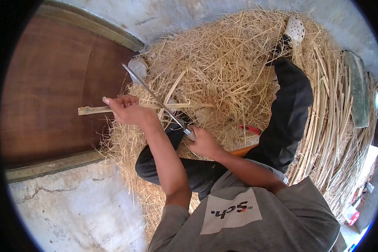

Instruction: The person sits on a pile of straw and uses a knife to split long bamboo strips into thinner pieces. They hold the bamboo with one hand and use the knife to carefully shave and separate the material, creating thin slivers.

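My left hand [128, 110] pinches the strip [92, 110]; my right hand [203, 143] clasps the knife [168, 110] crossing it; overpressing could cut me.

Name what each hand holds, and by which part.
Left hand: the pale strip, near its thicker left end. Right hand: the long-bladed knife, by its handle.

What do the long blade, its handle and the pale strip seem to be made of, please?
Long blade: metal, probably steel, smooth, as its grey shine suggests. Handle: perhaps wood, judging by the dull greyish-brown part showing; mostly hidden. Pale strip: likely bamboo, matte, with a node-like end.
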